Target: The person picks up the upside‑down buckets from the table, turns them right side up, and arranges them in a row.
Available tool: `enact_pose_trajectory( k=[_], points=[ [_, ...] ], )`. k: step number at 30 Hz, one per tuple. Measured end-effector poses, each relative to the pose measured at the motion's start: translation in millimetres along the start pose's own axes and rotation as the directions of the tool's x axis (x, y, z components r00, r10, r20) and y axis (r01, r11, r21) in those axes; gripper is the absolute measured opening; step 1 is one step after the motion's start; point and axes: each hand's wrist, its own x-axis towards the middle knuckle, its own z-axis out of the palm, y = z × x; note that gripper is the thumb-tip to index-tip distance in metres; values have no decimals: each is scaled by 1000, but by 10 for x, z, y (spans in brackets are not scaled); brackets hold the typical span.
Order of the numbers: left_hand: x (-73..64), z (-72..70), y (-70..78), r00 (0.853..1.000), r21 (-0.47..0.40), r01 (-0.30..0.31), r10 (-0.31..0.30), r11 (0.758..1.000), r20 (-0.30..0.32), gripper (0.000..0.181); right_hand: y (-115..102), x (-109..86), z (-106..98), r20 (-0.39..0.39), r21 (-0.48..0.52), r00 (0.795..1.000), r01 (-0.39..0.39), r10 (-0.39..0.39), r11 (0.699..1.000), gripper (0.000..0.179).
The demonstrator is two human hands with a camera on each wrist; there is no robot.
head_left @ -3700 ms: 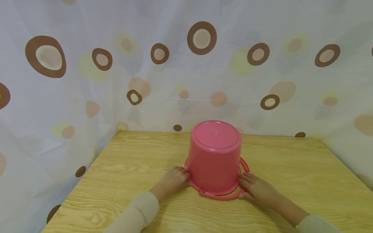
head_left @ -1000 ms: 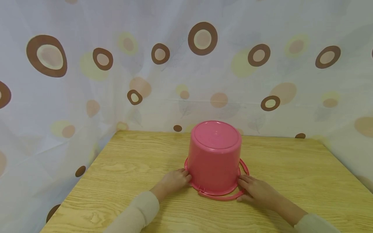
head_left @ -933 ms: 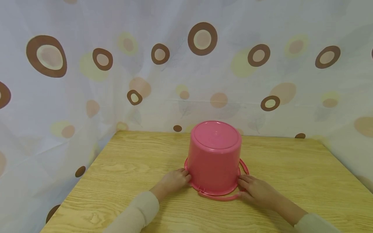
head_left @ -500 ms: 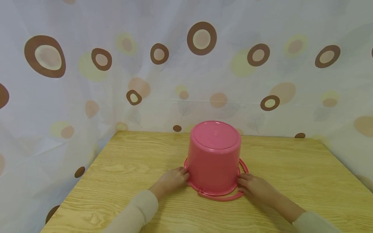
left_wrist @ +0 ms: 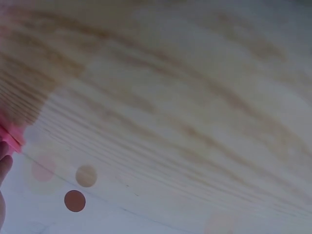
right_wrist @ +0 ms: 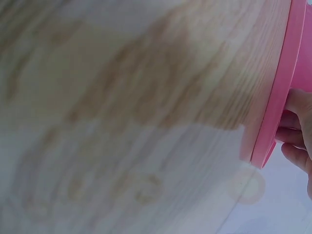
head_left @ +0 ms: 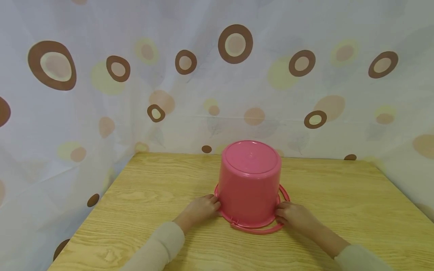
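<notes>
A pink bucket (head_left: 250, 188) stands upside down on the wooden table, its base facing up. Around its rim lies the pink handle (head_left: 259, 230), loose on the table at the front right. My left hand (head_left: 200, 209) grips the rim on the left side; its thumb is hidden in the head view. On the opposite side my right hand (head_left: 298, 217) holds the rim with bent fingers, across the handle. The right wrist view shows the bucket rim (right_wrist: 280, 92) and the curled fingers (right_wrist: 292, 136). Only some fingertips (left_wrist: 5, 163) and a bit of pink show in the left wrist view.
The wooden table (head_left: 162, 177) reaches back to a pale curtain (head_left: 203, 86) with brown and beige spots, which hangs behind it and along both sides.
The right hand's thumb, earlier stretched along the handle, has drawn in beneath its fingers, and that hand has shifted slightly toward the bucket. The bucket and left hand have hardly moved.
</notes>
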Motion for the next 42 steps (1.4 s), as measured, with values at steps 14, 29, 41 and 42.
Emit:
enact_pose_trajectory(
  k=[14, 29, 41, 42],
  points=[
    [23, -45, 27, 999, -6, 1, -1, 1000, 38, 30, 27, 9, 20, -52, -213, 990, 119, -133, 970, 19],
    [38, -111, -14, 996, -60, 24, -29, 998, -81, 28, 75, -50, -38, -297, -130, 943, 116, -151, 985, 14],
    [68, -49, 44, 979, -171, 161, -179, 972, -94, 21, 46, -6, -72, -377, -186, 910, 107, -172, 977, 49],
    [73, -44, 50, 974, -196, 179, -201, 964, -102, 20, 41, 2, -83, -388, -181, 906, 104, -169, 978, 48]
  ],
)
